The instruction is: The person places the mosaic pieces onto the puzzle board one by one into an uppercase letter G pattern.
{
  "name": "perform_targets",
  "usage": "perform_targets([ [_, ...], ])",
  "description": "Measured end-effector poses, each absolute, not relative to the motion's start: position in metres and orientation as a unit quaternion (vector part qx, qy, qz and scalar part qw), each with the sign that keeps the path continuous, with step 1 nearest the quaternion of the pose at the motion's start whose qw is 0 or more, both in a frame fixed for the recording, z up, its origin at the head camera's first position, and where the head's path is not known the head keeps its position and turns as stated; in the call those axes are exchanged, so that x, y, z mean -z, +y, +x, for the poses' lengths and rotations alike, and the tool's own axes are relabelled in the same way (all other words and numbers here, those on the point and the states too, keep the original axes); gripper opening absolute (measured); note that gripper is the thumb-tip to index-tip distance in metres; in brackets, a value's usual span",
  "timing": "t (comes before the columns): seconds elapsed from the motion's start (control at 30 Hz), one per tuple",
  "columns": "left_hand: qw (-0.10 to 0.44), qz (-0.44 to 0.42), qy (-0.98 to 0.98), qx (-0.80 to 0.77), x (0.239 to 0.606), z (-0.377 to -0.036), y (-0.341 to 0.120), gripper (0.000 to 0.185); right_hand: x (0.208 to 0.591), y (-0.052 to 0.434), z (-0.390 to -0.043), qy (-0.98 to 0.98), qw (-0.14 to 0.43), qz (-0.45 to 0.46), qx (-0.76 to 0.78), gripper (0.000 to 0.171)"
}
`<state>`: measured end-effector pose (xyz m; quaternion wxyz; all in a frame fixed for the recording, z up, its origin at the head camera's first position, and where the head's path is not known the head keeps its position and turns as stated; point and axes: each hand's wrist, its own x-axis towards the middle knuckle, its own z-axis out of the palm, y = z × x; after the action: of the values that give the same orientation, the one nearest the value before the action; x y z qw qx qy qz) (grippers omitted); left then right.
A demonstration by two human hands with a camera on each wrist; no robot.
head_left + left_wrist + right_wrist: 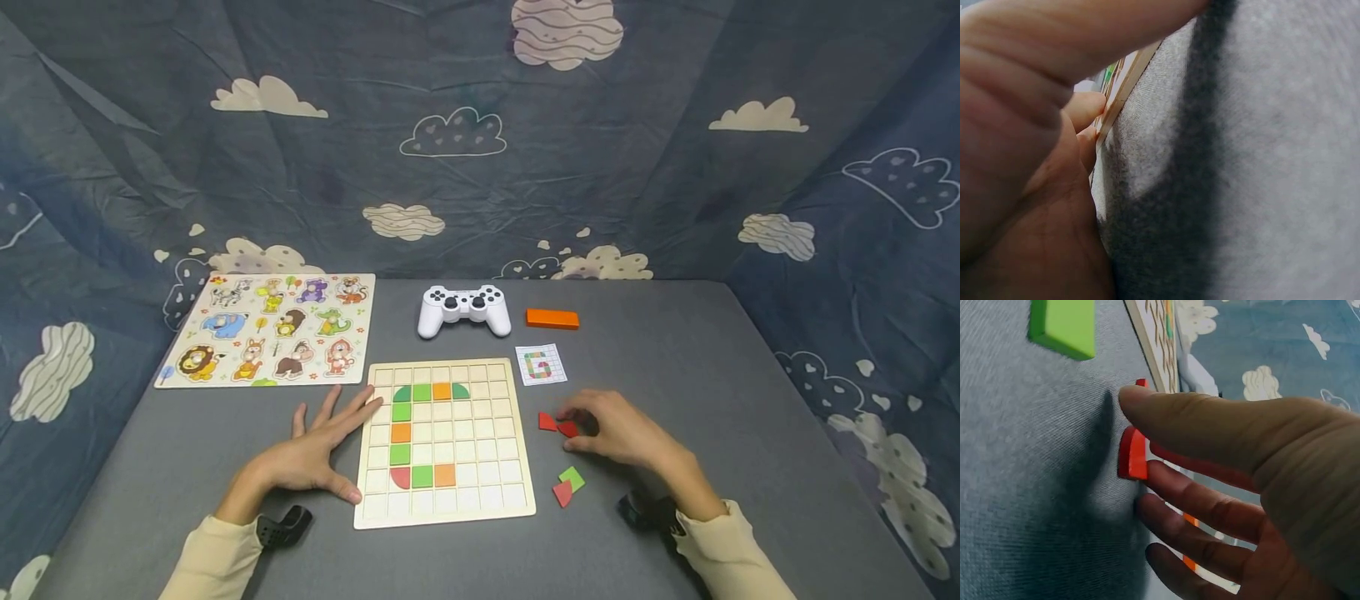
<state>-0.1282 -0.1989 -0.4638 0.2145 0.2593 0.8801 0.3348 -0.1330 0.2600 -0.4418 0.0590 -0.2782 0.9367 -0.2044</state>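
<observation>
My left hand (pixel 318 450) lies spread at the left side of a wooden grid board (pixel 491 500), fingertips and thumb on its edge. Green, orange and red tiles form a C-like row of pieces on the board, including an orange square (pixel 401 432) and a red rounded tile (pixel 401 477). Right of the board, my right hand (pixel 618 429) reaches down over a red rounded tile (pixel 1137 456), with bent fingers beside it and the thumb apart from it. Another red tile (pixel 547 422) lies just left of these fingers.
A green tile (pixel 573 477) and a red tile (pixel 562 493) lie nearer me. Behind the board are a pattern card (pixel 558 375), an orange block (pixel 552 319) and a white game controller (pixel 464 310). An animal puzzle board (pixel 255 325) lies at the back left.
</observation>
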Motion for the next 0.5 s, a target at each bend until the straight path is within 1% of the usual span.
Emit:
perform_targets([
  [0.2,0.214,0.260,0.880,-0.334,0.4638,-0.1279,-0.1992,0.128,0.4449,0.2623,-0.1356,0.937,0.070,-0.272,0.208,0.032],
  [0.5,0.217,0.257,0.881,-0.332,0.4627,-0.1278,-0.1988,0.128,0.4460,0.2645,-0.1370,0.935,0.073,-0.274,0.215,0.020],
])
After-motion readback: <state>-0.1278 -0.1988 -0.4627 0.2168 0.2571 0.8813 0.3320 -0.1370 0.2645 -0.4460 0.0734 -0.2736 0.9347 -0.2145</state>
